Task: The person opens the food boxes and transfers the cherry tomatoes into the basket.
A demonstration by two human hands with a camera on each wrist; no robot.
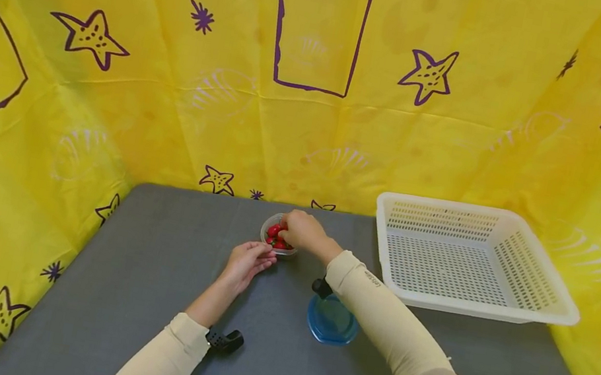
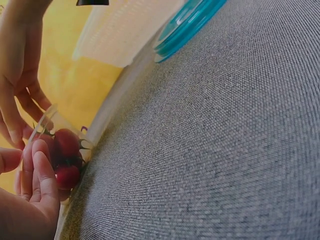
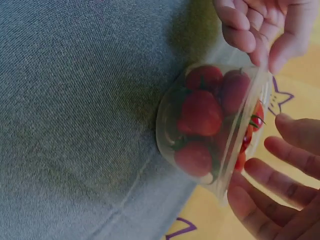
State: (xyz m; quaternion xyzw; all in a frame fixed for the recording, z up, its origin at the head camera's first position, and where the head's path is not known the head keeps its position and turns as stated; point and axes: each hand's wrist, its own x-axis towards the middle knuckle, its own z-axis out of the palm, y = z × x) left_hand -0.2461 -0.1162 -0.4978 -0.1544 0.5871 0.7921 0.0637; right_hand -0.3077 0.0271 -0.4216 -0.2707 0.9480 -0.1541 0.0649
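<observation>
Left hand (image 1: pixel 246 264) pinching the rim, right hand (image 1: pixel 305 232) loose at the bowl's (image 3: pixel 168 121) mouth

Head view: your clear bowl stands just below the centre, on the grey tabletop (image 1: pixel 173 259), with red tomatoes (image 1: pixel 273 230) in it. Your left hand comes to its rim from 7 o'clock; your right hand reaches over it from 2 o'clock, hiding part of the mouth. From the bowl, the blue lid (image 1: pixel 332 322) lies at about 4 o'clock, partly under your right forearm, and the white basket (image 1: pixel 532 309) sits well apart at 3 o'clock. A yellow cloth (image 1: pixel 300 154) hangs at 12 o'clock.

Left wrist view: the bowl is between 8 and 9 o'clock, your left fingers against its near side. Your right hand hangs over it at 10 o'clock, fingers pointing down. The lid shows at 12, the basket at 11.

Right wrist view: the bowl is at 3 o'clock. At 1 o'clock, your left thumb and finger nip its rim. At 4 o'clock, your right fingers are spread and gently bent beside the mouth, with no tomato visibly gripped.
</observation>
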